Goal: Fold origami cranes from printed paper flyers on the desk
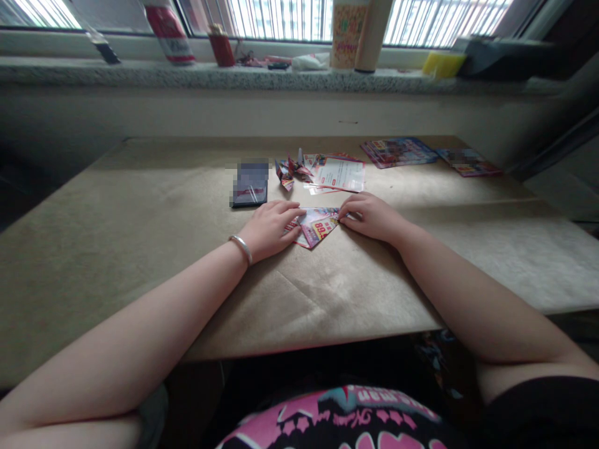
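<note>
A folded piece of printed flyer paper (319,228) lies on the table in front of me, its point toward me and a yellow price patch on it. My left hand (276,229) rests on its left side with fingers stretched out over the paper. At the right corner, my right hand (367,215) pinches the paper between thumb and fingers. Just beyond stand folded paper figures (292,169) made of the same kind of print. Behind the left hand lies a dark tablet or phone (251,183), partly blurred.
Loose printed sheets (344,173) lie behind the folded paper. Further back right are a stack of flyers (397,151) and another flyer pile (469,161). A granite windowsill (262,77) holds a red can (169,34), a patterned cup (347,34) and a yellow item (443,63).
</note>
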A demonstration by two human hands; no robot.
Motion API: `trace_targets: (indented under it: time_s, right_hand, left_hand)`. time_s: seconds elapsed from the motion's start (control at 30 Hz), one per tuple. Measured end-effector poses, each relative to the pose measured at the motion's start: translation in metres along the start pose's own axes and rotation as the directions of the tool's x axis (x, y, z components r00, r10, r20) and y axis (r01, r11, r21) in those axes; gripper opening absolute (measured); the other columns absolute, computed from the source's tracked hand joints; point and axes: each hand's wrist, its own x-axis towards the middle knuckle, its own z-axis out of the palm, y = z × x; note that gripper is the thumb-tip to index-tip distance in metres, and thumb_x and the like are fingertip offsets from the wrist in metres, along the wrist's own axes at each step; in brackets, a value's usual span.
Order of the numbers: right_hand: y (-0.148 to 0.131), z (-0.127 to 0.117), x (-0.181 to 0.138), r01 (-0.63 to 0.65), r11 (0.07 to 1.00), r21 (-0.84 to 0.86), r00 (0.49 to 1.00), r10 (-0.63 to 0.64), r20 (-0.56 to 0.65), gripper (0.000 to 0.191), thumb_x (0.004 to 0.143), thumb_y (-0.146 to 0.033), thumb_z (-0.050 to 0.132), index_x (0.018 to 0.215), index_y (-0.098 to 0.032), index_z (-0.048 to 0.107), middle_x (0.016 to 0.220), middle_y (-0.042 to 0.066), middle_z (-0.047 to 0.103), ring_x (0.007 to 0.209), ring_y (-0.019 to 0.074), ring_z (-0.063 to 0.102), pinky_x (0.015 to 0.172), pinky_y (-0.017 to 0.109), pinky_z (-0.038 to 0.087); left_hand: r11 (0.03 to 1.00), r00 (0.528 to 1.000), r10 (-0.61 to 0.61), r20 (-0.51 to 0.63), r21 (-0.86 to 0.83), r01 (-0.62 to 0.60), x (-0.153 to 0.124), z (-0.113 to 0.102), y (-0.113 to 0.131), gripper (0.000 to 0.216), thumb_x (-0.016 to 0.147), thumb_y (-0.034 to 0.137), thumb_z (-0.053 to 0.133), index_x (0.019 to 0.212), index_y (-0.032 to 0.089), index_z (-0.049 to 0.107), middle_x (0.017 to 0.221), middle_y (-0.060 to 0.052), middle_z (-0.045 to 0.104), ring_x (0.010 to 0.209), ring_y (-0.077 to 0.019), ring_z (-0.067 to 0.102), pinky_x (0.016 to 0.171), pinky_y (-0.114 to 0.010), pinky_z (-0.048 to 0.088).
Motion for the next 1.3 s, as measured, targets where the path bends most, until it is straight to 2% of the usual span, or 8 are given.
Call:
trace_targets:
  time_s: [0.37,0.7,0.97,1.1,1.2,1.3]
  right_hand:
    - [-0.001,-0.001,0.000,-0.014,1.000,0.003,1.000,0.013,0.006,0.015,0.087,-0.027,0.057,0.087,-0.022,0.071,0.093,0.006,0.070,0.092,0.0210,0.062,0.089,0.039,0.048]
    - [-0.006,0.005,0.003,-0.055,0.995,-0.086,0.998,0.053,-0.020,0.019,0.088,-0.021,0.055,0.091,-0.021,0.074,0.099,0.006,0.073,0.094,0.0214,0.064,0.090,0.039,0.049]
    - [-0.024,0.000,0.004,-0.216,0.942,-0.257,0.975,0.221,-0.008,0.028,0.090,-0.033,0.053,0.095,-0.018,0.076,0.105,0.009,0.073,0.096,0.0247,0.066,0.084,0.038,0.052]
    - [-0.028,0.000,0.005,-0.210,0.948,-0.240,0.975,0.222,0.024,0.034,0.090,-0.041,0.054,0.104,-0.017,0.074,0.112,0.010,0.071,0.100,0.0257,0.065,0.088,0.039,0.052]
    - [-0.027,0.003,0.006,-0.173,0.970,-0.171,0.979,0.188,0.080,0.040,0.089,-0.043,0.055,0.117,-0.017,0.068,0.122,0.011,0.067,0.111,0.0266,0.062,0.097,0.041,0.049]
    - [-0.025,0.006,0.006,-0.141,0.985,-0.102,0.980,0.154,0.126,0.053,0.086,-0.046,0.058,0.131,-0.016,0.058,0.134,0.013,0.060,0.125,0.0277,0.053,0.107,0.044,0.042]
  left_hand:
    - [1.000,1.000,0.014,-0.005,0.003,-0.014,0.000,0.001,-0.002,0.042,0.092,0.038,0.046,0.128,0.020,0.058,0.134,-0.011,0.057,0.122,-0.0270,0.051,0.105,-0.046,0.039]
    - [0.997,0.999,0.044,-0.022,0.061,-0.042,-0.001,-0.003,0.004,0.042,0.091,0.044,0.047,0.120,0.021,0.066,0.113,-0.010,0.064,0.106,-0.0263,0.055,0.096,-0.044,0.041]
    - [0.987,0.995,0.071,-0.064,0.151,-0.060,0.000,-0.004,0.004,0.043,0.090,0.048,0.049,0.116,0.020,0.068,0.099,-0.010,0.064,0.094,-0.0253,0.055,0.091,-0.042,0.041]
    - [0.987,0.998,0.043,-0.049,0.159,-0.035,0.000,-0.006,0.006,0.046,0.087,0.053,0.052,0.116,0.021,0.069,0.099,-0.010,0.063,0.095,-0.0264,0.055,0.091,-0.043,0.041]
    - [0.991,0.997,0.056,-0.052,0.124,-0.049,0.000,-0.007,0.007,0.046,0.086,0.056,0.053,0.112,0.023,0.071,0.097,-0.010,0.064,0.095,-0.0269,0.056,0.090,-0.043,0.043]
    - [0.994,0.992,0.106,-0.066,0.044,-0.103,0.000,-0.005,0.007,0.043,0.086,0.052,0.056,0.113,0.021,0.070,0.109,-0.010,0.064,0.099,-0.0258,0.058,0.090,-0.041,0.045]
